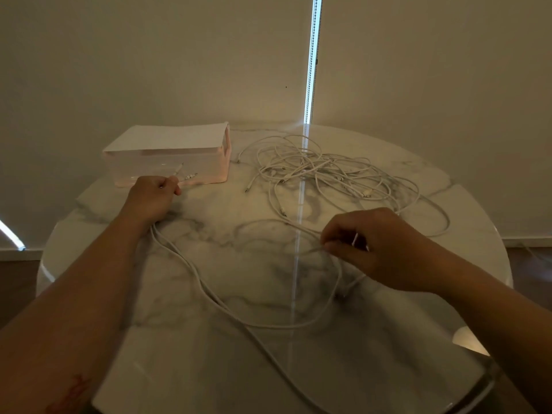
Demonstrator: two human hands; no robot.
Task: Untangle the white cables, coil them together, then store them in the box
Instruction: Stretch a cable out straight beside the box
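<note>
A tangle of white cables [322, 171] lies on the far right of the round marble table [239, 264]. A translucent box [167, 162] stands at the far left. In front of the box, my left hand [152, 195] grips several cable ends whose plugs [186, 175] stick out past the fingers. From that hand the cables trail back toward me in long loops [209, 291] over the tabletop. My right hand [376, 243] pinches a cable strand near the table's middle right, with a short end sticking up between its fingers.
A closed blind hangs behind the table, and a bright vertical gap [312, 61] in it throws a light stripe down the tabletop. The table's glossy near edge [466, 392] curves at the lower right. Floor shows on both sides.
</note>
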